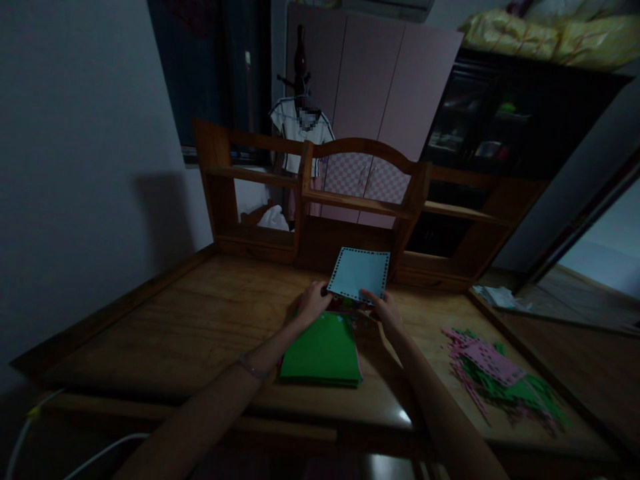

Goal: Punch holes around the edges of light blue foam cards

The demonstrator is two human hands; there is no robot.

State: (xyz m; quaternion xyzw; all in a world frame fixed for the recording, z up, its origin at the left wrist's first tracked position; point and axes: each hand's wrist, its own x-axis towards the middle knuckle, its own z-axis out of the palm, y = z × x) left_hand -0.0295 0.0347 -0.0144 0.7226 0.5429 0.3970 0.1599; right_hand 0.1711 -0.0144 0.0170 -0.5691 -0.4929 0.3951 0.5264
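A pale blue square sheet [361,272] with a row of dark marks or holes along its border is raised, tilted, over the far part of the desk. My left hand [314,300] is closed at its lower left corner. At the lower right my right hand [386,312] pinches the sheet, thumb on the front face. Below the hands lies a stack of green sheets [323,350], with a thin pink edge showing at its side. Small red and green pieces [347,304] sit just under the blue sheet, partly hidden and too dim to name.
Pink and green cut strips [500,377] lie heaped on the right of the wooden desk [200,320]. A wooden shelf unit [360,200] rises along its back edge. A white cable [107,450] hangs at the lower left. Behind stand a pink wardrobe [370,73] and a dark cabinet [505,113].
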